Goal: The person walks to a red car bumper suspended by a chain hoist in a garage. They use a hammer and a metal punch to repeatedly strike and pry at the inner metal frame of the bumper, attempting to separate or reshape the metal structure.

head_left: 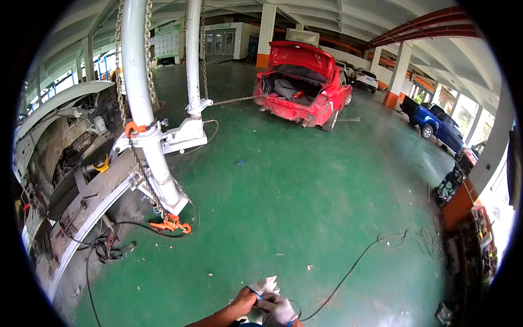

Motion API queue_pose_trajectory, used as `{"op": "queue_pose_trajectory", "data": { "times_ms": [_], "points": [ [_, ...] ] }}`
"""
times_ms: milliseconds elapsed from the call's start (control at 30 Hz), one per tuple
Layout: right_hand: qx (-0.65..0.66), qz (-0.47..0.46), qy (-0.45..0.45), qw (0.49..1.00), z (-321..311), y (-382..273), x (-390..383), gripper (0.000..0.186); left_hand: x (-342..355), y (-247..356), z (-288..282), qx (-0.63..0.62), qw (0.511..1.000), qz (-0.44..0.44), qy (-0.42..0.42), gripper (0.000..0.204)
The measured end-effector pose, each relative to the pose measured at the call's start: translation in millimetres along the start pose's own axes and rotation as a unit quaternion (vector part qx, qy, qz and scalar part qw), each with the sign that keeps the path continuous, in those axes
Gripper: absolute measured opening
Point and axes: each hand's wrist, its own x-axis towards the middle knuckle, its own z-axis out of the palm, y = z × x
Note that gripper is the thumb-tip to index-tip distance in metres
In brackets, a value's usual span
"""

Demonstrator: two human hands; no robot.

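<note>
At the bottom edge, my bare left hand pinches the blue-trimmed edge of a white glove. My right hand wears a white work glove and lies close against the left hand, fingers curled. Whether it grips anything is unclear. A thin black cable runs from beside my hands across the green floor toward the right.
Two white pulling posts with chains and orange hooks stand on a frame bench at left, beside a stripped white car body. A red car with its boot open is chained ahead. A blue pickup and tool cart are at right.
</note>
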Motion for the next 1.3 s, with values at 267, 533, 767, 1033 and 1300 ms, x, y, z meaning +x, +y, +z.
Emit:
{"op": "queue_pose_trajectory", "data": {
  "times_ms": [267, 533, 767, 1033, 1300],
  "points": [
    [-0.014, 0.083, -0.107, 0.991, -108.7, -28.9, 274.5, 0.026, 235.6, 83.5, -9.2, 0.009, 1.0, 0.01, -0.001, 0.049],
    [-0.196, 0.064, -0.21, 0.956, -166.2, -186.0, 490.9, 0.025, 437.5, 240.9, 15.2, -0.113, 0.993, 0.015, -0.011, 0.043],
    [-0.206, 0.121, -0.185, 0.953, -193.0, -257.9, 653.5, 0.036, 626.5, 272.0, -33.2, -0.252, 0.964, -0.067, 0.041, 0.034],
    [-0.164, 0.124, -0.065, 0.976, -223.1, -359.3, 870.4, 0.033, 860.4, 379.6, -78.9, 0.085, 0.994, 0.016, 0.063, 0.039],
    [-0.061, 0.108, -0.048, 0.991, -223.7, -444.3, 1040.9, 0.03, 1021.8, 464.3, -136.5, 0.308, 0.934, 0.176, 0.039, 0.05]
  ]
}}
